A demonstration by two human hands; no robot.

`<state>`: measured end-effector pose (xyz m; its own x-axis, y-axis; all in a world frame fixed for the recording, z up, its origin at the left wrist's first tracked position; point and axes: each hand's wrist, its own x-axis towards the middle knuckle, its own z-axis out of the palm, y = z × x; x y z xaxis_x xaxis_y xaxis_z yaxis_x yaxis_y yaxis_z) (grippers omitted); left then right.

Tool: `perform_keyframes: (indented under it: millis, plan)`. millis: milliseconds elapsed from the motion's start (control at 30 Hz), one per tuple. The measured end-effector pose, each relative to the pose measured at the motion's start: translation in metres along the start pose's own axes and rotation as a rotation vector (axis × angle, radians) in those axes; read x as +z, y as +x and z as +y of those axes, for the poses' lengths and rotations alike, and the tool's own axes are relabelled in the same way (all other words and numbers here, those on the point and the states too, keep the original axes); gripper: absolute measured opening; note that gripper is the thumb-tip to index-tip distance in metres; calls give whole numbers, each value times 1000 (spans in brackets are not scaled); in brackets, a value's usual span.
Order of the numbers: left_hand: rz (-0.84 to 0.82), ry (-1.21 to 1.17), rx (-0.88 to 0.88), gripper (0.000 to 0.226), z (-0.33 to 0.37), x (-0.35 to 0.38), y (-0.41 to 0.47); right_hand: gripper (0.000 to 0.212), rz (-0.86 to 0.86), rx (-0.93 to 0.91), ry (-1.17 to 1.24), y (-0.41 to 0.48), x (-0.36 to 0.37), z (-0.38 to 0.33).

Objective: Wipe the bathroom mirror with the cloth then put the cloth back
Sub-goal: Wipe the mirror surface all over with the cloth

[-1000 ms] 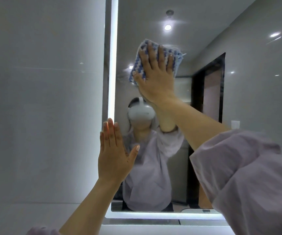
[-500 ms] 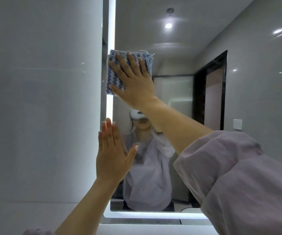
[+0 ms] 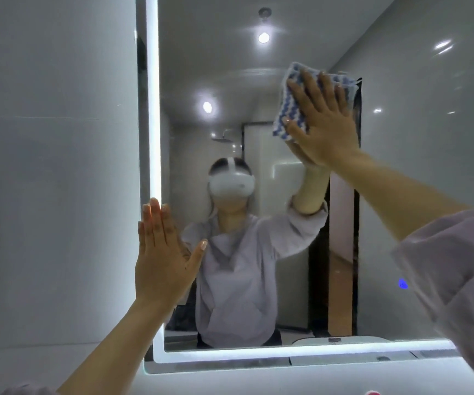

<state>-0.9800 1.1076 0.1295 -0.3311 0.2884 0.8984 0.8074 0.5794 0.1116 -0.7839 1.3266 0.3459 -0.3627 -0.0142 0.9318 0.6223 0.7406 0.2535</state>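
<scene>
Fingers (image 3: 311,84) of my right hand (image 3: 325,124) straight and spread, pressing blue-white cloth (image 3: 285,109) flat on mirror (image 3: 230,67).
Left hand (image 3: 163,266) flat, holding nothing, at mirror's lit left edge.

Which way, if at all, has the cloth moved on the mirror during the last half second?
Yes. The cloth, pressed by the right hand, slid right, away from the lit left strip of the mirror, where it was.

Mirror (image 3: 230,81) glossy glass – cloth (image 3: 288,109) nubby woven; wall (image 3: 53,166) glossy.
</scene>
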Motion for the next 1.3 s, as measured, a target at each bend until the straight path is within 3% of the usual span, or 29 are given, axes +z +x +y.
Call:
perform_keyframes:
  millis: [200, 333, 533, 967, 1200, 1300]
  plan:
    - [18, 23, 6, 97, -1, 2, 1, 71, 10, 196, 58, -31, 8, 78]
    - [31, 25, 15, 96, -3, 5, 0, 66, 29, 247, 46, -39, 17, 94]
    - [38, 25, 14, 97, -2, 4, 0, 69, 44, 308, 68, -50, 23, 70]
    - [53, -2, 12, 97, 0, 2, 1, 66, -1, 54, 21, -180, 51, 18]
    - [41, -19, 5, 97, 1, -2, 1, 69, -11, 218, 65, -178, 51, -16]
    - [31, -28, 6, 97, 2, -1, 1, 72, -23, 195, 48, -165, 50, -37]
